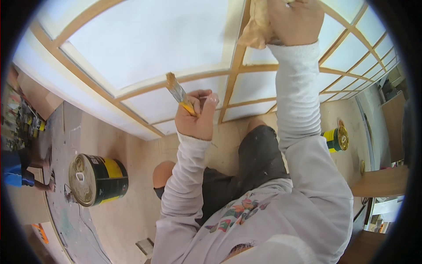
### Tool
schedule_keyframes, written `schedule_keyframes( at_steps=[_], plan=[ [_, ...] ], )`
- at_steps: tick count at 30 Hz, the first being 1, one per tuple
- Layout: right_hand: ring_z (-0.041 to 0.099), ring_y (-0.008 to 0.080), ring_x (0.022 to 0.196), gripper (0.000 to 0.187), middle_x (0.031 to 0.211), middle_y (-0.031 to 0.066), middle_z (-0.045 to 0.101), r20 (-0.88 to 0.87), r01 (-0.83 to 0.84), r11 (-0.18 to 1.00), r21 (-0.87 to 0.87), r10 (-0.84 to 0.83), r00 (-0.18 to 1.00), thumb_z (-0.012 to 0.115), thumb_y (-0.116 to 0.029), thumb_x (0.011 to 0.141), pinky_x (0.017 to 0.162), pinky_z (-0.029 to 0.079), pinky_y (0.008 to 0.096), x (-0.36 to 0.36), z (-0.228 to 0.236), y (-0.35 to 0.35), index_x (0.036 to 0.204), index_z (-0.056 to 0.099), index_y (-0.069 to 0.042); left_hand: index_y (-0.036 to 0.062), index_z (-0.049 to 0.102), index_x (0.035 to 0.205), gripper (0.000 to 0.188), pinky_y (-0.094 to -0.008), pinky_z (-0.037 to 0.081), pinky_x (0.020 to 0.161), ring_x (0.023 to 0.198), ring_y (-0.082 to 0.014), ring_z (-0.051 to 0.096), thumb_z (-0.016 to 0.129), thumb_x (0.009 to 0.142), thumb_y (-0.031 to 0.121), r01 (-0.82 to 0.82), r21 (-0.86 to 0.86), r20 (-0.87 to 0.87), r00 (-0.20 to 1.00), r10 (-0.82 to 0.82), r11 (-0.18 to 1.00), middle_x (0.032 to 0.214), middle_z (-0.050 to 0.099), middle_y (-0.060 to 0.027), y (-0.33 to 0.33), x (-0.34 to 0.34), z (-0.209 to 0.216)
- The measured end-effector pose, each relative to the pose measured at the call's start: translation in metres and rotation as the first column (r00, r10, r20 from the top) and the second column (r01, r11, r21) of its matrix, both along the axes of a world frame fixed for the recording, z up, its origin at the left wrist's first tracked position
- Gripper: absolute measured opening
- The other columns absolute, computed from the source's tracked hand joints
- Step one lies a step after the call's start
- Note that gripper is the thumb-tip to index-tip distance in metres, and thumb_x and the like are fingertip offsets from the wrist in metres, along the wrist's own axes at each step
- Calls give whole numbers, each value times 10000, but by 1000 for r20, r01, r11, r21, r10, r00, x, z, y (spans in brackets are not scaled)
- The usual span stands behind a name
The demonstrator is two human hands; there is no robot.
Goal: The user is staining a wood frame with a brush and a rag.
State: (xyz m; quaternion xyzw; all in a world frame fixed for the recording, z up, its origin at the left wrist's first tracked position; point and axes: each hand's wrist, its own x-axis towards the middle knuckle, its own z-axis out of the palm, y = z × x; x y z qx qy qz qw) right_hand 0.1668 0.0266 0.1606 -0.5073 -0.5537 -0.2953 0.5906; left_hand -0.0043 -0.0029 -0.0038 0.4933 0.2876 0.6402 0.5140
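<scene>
- Paintbrush (179, 94): it slants in my left hand (194, 121), bristles up and to the left, in front of the lattice panel (154, 39).
- My left fingers curl closed around its yellow handle.
- My right hand (300, 22), higher up, clutches a tan cloth (258, 30) by a wooden bar (234, 61); whether the cloth presses on it, I cannot tell.
- A dark drum (100, 179) with a yellow band sits to my left, a similar drum (336, 139) to my right.

1. My white shirt (281, 211) has a colorful picture (239, 213) at about five o'clock.
2. Left sleeve (182, 180), seven o'clock; right sleeve (298, 92), two o'clock: both long and wrinkly.
3. My dark shorts (260, 154) are at four o'clock.
</scene>
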Motion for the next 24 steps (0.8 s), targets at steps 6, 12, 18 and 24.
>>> schedule_keyframes(
  at_steps=[6, 12, 18, 24],
  plan=[
    [586, 282, 667, 136, 705, 141, 591, 126, -27, 999, 27, 23, 992, 620, -132, 769, 617, 468, 351, -5, -48, 0, 832, 617, -12, 77, 364, 733, 301, -300, 520, 722, 799, -175, 609, 643, 820, 5, -3, -27, 106, 994, 6, 1000, 943, 583, -158, 0, -8, 6],
    [604, 301, 778, 267, 851, 124, 606, 120, -67, 984, -165, 88, 989, 638, -27, 674, 684, 494, 331, 7, -128, -4, 940, 628, -46, 87, 366, 723, 299, -318, 533, 697, 746, -188, 621, 635, 830, 15, -22, -28, 70, 997, 24, 999, 929, 591, -162, -5, -10, 8],
    [602, 285, 743, 393, 910, 99, 567, 1, -102, 955, -278, 107, 994, 640, 8, 612, 603, 523, 342, 0, -189, -9, 993, 604, -83, 61, 351, 736, 318, -280, 511, 725, 813, -159, 593, 652, 810, -8, -6, -63, 70, 997, 10, 998, 951, 572, -156, -11, -12, 9],
    [600, 293, 750, 399, 922, 100, 569, 56, -33, 978, -206, 45, 997, 643, 6, 607, 612, 522, 342, 26, -203, -10, 994, 607, -83, 76, 365, 726, 291, -327, 543, 682, 729, -193, 627, 629, 831, 12, -64, -5, 0, 998, 64, 998, 926, 591, -177, -13, -10, 8]
  ],
)
